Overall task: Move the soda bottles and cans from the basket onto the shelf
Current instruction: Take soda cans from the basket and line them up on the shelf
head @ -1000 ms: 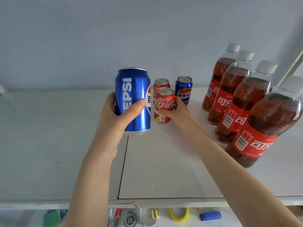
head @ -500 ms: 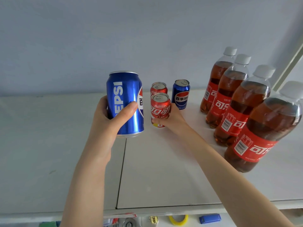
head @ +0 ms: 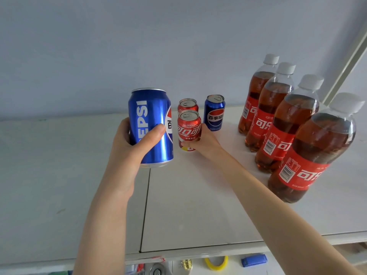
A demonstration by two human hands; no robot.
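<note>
left hand (head: 127,153) wrapped round a big blue pepsi can (head: 151,128), thumb across the front, held up clear of the shelf (head: 59,175). right hand (head: 204,139) reaching deep, fingers curled round a small red cola can (head: 188,130), low at the shelf surface; can't tell if it's touched down. it's right in front of another red can (head: 187,105), with a blue can (head: 215,113) just beside. four cola bottles (head: 288,126) are lined up on the right, apart from both hands.

the danger, i'd say: it's crowded back there, so a clumsy let-go or a dragging finger could tip the rear red can or clip the blue one. and that pepsi can hangs close to the red one, so swinging it in fast could knock it.

bottles are capped, dark cola up near the necks. can tabs look flat, sealed as far as i can see. the basket's out of sight.
</note>
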